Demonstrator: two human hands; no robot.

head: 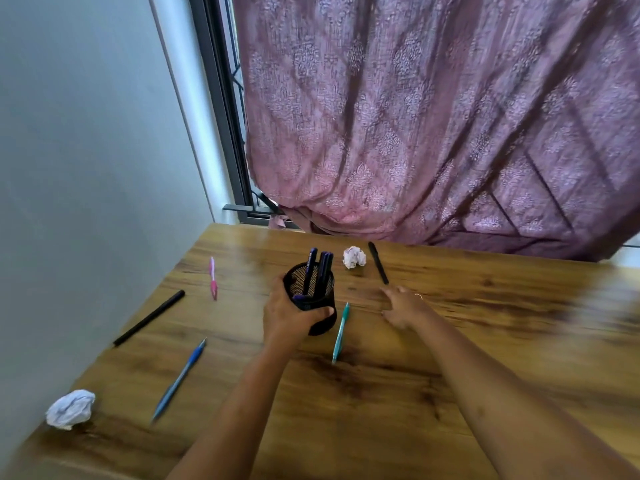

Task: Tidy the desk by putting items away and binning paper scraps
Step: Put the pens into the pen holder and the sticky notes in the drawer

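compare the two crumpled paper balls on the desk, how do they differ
The far paper ball lies near the desk's back edge beside a black pen; the near paper ball sits at the left front corner, alone. The near one looks larger and greyer, the far one whiter. Both are crumpled, and neither is touched by the hands.

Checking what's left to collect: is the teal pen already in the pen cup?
No, the teal pen lies on the desk beside the cup held by the left hand.

Black mesh pen holder (313, 292), teal pen (341, 332), pink pen (213, 278), mauve floral-patterned curtain (433, 116), brown wood-grain desk (381, 410).
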